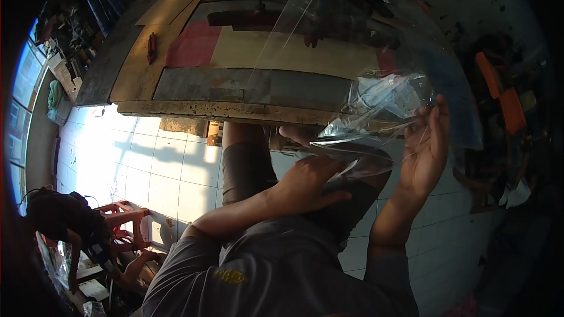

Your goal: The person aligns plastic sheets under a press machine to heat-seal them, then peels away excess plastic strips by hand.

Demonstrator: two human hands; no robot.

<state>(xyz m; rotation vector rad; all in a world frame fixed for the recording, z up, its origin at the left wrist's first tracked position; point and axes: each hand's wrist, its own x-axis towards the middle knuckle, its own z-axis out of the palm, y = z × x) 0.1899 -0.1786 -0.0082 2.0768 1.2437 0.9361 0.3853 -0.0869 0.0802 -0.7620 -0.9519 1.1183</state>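
A large, clear plastic bag [385,97] spreads over the bench's front edge and my lap, with a crumpled, shiny fold on its near side. My right hand [426,138] is raised at its right side, palm turned inward, fingers curled against the film. Close to the lower folds lies my left hand [311,182], back up, its thumb stretched apart from the fingers. Film partly covers those fingertips. Whether they press on it is hard to see.
Ahead stands a worn workbench [194,107] with pink and cream boards on top. A red cutter [151,48] lies at its left. A person [70,223] bends beside a red stool [126,223] at lower left. Orange objects [499,91] are at right.
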